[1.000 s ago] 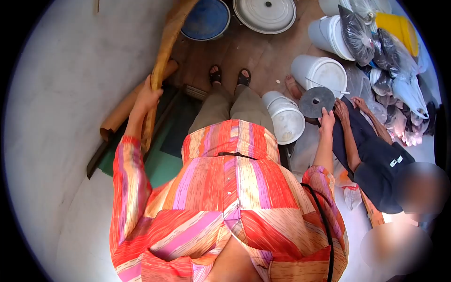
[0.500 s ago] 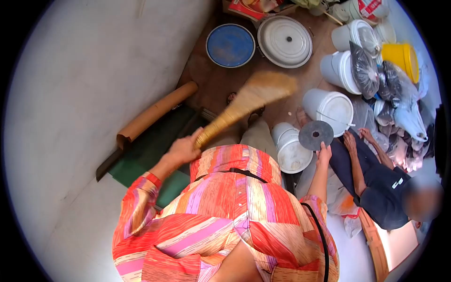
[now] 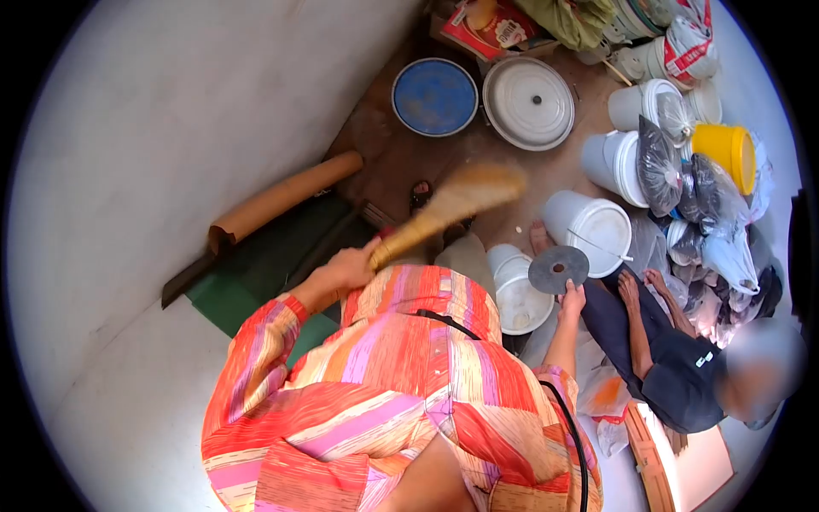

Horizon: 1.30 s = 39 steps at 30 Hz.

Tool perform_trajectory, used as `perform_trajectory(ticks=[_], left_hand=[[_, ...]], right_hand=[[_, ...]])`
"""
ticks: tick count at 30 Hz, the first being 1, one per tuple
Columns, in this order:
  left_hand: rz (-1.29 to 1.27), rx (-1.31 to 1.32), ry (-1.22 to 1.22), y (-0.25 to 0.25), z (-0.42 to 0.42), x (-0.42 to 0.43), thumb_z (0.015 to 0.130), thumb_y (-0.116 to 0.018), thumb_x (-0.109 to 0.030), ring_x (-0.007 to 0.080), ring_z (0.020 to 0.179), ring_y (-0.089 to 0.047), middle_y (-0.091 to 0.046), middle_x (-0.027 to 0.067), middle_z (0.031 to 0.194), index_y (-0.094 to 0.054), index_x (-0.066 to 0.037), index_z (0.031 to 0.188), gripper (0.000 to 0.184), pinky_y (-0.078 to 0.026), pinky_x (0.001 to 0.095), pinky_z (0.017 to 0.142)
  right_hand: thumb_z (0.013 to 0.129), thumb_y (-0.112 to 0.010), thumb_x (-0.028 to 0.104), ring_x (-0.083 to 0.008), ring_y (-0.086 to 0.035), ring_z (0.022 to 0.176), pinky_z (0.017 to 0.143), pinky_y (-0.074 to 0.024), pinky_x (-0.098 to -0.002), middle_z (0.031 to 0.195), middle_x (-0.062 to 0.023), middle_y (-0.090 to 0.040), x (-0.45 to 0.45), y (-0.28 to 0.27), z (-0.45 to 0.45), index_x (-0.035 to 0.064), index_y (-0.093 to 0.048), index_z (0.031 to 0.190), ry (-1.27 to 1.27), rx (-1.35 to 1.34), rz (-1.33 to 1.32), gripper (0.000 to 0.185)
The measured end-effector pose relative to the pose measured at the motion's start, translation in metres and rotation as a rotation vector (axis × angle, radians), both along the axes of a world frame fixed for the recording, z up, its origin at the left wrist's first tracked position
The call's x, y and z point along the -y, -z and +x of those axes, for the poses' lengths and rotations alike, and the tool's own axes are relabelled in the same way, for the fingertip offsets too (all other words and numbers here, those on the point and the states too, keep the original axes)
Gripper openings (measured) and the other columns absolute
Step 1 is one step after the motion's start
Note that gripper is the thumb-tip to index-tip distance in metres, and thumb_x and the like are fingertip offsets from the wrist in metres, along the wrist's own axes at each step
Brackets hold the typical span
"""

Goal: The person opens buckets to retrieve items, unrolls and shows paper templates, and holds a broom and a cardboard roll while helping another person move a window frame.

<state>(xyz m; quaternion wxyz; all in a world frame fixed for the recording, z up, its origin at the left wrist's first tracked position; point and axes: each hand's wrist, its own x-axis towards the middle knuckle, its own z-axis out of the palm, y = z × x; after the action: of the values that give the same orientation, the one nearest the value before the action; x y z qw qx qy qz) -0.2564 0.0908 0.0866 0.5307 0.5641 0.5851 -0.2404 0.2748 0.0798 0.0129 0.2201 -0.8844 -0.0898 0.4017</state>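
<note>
My left hand (image 3: 348,268) is closed round the bound handle of a straw hand broom (image 3: 448,213). The broom's bristles fan out over the brown floor and are blurred by motion. In my right hand (image 3: 572,299) is a flat dark grey disc (image 3: 546,275) with a small centre hole, gripped at its lower edge. Just behind the disc stand a lidded white bucket (image 3: 607,243) and a second white bucket (image 3: 517,299). A sandalled foot (image 3: 421,194) shows beside the broom.
A blue-topped drum (image 3: 435,96) and a lidded metal pot (image 3: 529,102) stand ahead. Buckets and plastic bags (image 3: 661,166) crowd the right, where another person (image 3: 674,367) sits. Along the left wall lie a brown roll (image 3: 286,198) and green sheeting (image 3: 217,303).
The broom's bristle end has swung a little down and left in view. The disc has shifted slightly left and lower. The surroundings moved too, as my head tilted.
</note>
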Motion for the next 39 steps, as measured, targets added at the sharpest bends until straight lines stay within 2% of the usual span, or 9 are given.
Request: perform_trajectory(ticks=[5,13,14,22,24,30,32,35,39], left_hand=[[0.126,-0.036,-0.09,-0.087,-0.007,-0.033,0.069,-0.058,-0.026,0.0394,0.084,-0.059,-0.06,0.0254,0.088,-0.019,-0.017,0.138,0.081,-0.047,0.0458,0.077],[0.239,-0.129,-0.351,0.082,-0.036,-0.013,0.071,-0.059,-0.026,0.0395,0.091,-0.057,-0.059,0.0275,0.096,-0.008,-0.002,0.138,0.088,-0.046,0.0415,0.08],[0.229,-0.111,-0.333,0.077,-0.023,0.006,0.07,-0.059,-0.026,0.0403,0.09,-0.058,-0.059,0.0288,0.095,-0.007,-0.001,0.138,0.089,-0.046,0.0416,0.08],[0.027,-0.078,-0.067,-0.101,-0.014,0.008,0.069,-0.059,-0.025,0.0378,0.085,-0.059,-0.06,0.0246,0.092,-0.016,-0.017,0.14,0.083,-0.047,0.0431,0.077],[0.246,-0.12,-0.133,-0.101,-0.019,-0.014,0.069,-0.059,-0.025,0.0382,0.085,-0.059,-0.06,0.025,0.09,-0.017,-0.019,0.14,0.082,-0.047,0.0436,0.077],[0.201,-0.135,-0.417,-0.018,-0.022,-0.143,0.068,-0.057,-0.023,0.0373,0.091,-0.058,-0.058,0.0266,0.1,-0.013,-0.006,0.139,0.085,-0.046,0.0425,0.079],[0.285,-0.207,-0.275,0.053,-0.002,-0.13,0.069,-0.057,-0.024,0.036,0.094,-0.057,-0.058,0.0263,0.103,-0.011,0.0,0.138,0.086,-0.046,0.0408,0.081],[0.165,-0.107,-0.103,0.053,0.035,-0.064,0.07,-0.057,-0.021,0.0376,0.094,-0.057,-0.057,0.0252,0.104,-0.011,-0.007,0.139,0.084,-0.046,0.0423,0.083],[-0.011,0.015,0.094,-0.027,0.046,-0.017,0.069,-0.057,-0.024,0.0367,0.092,-0.058,-0.06,0.0222,0.1,-0.022,-0.021,0.139,0.078,-0.046,0.0426,0.081]], right_hand=[[0.085,-0.055,0.019,-0.007,-0.049,0.067,0.052,-0.038,-0.0213,0.091,0.0037,-0.058,-0.013,-0.001,-0.003,0.0127,-0.054,0.109,-0.018,-0.041,0.047,0.025],[0.085,-0.055,0.018,-0.0058,-0.047,0.06,0.048,-0.0385,-0.0194,0.084,0.0045,-0.055,-0.019,-0.004,-0.005,0.0136,-0.055,0.106,-0.093,-0.072,0.085,0.021],[0.085,-0.054,0.016,-0.0097,-0.053,0.074,0.054,-0.0407,-0.023,0.096,0.0009,-0.059,-0.021,-0.011,-0.006,0.0114,-0.054,0.111,-0.121,-0.069,0.058,0.027],[0.085,-0.055,0.018,-0.0074,-0.051,0.07,0.05,-0.0385,-0.0196,0.092,0.0037,-0.058,-0.022,0.005,0.001,0.0139,-0.055,0.107,-0.089,-0.05,-0.029,0.022],[0.085,-0.054,0.018,-0.0074,-0.051,0.072,0.051,-0.0385,-0.0203,0.092,0.0041,-0.058,-0.026,0.003,-0.002,0.014,-0.055,0.106,-0.11,-0.046,-0.027,0.021],[0.085,-0.054,0.019,-0.0058,-0.048,0.069,0.054,-0.0374,-0.0214,0.087,0.0057,-0.057,-0.041,-0.012,-0.007,0.0149,-0.056,0.103,-0.168,-0.101,0.02,0.019],[0.085,-0.055,0.02,-0.0055,-0.047,0.068,0.053,-0.0371,-0.0213,0.085,0.0061,-0.056,-0.036,-0.005,0.005,0.0147,-0.056,0.103,-0.213,-0.086,0.059,0.019],[0.085,-0.055,0.02,-0.006,-0.047,0.067,0.052,-0.0374,-0.0215,0.085,0.0053,-0.056,-0.039,-0.007,0.013,0.0139,-0.056,0.103,-0.222,-0.071,0.042,0.019],[0.084,-0.056,0.019,-0.0067,-0.048,0.066,0.051,-0.0378,-0.0216,0.084,0.0045,-0.057,-0.036,-0.007,0.013,0.0131,-0.057,0.102,-0.147,-0.078,0.086,0.018]])
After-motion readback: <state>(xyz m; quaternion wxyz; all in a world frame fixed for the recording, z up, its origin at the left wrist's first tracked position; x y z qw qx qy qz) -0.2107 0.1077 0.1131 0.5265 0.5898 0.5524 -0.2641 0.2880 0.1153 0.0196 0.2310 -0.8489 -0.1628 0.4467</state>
